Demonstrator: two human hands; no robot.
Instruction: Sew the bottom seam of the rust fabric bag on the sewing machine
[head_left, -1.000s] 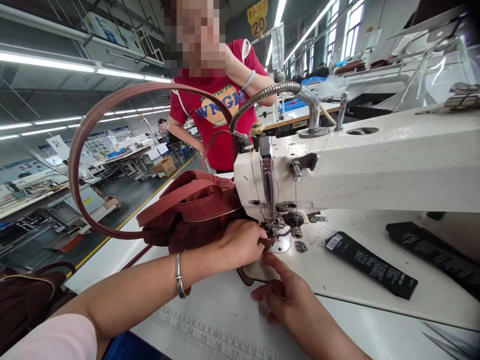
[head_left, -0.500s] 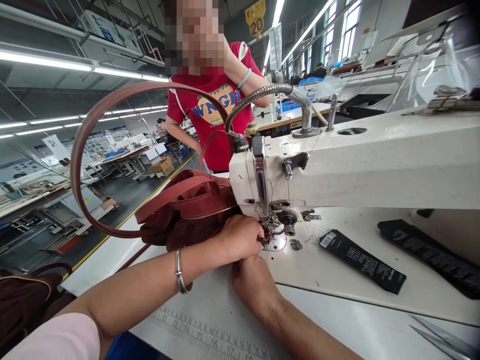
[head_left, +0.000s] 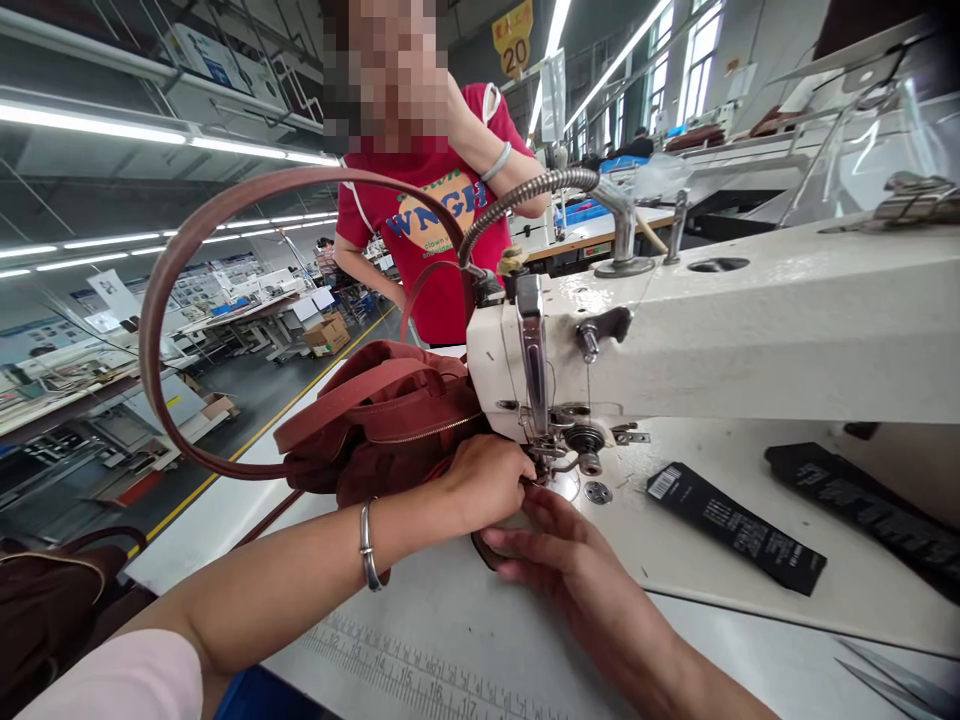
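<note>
A reddish-brown handbag (head_left: 397,425) with a brass zip lies on the sewing machine bed, its edge under the needle area. Its long strap (head_left: 154,300) loops up to the left. My left hand (head_left: 487,480), a silver bangle at the wrist, is closed on the bag close beside the presser foot (head_left: 546,462). Just below it, my right hand (head_left: 559,550) has its thumb and fingers around a dark-edged part of the bag, slightly blurred. The stitching spot is mostly hidden by my fingers. The white sewing machine (head_left: 712,340) stands over the work.
Two black printed labels (head_left: 739,525) lie on the machine bed at right, with scissors (head_left: 892,680) nearer me. A ruler scale (head_left: 405,670) runs along the table front. Another brown bag (head_left: 60,610) sits at left. A person in a red shirt (head_left: 427,230) stands behind the machine.
My right hand has turned from a fist-like hold to a looser one, its thumb and fingers now showing around the bag's edge. My left hand stays nearly in place.
</note>
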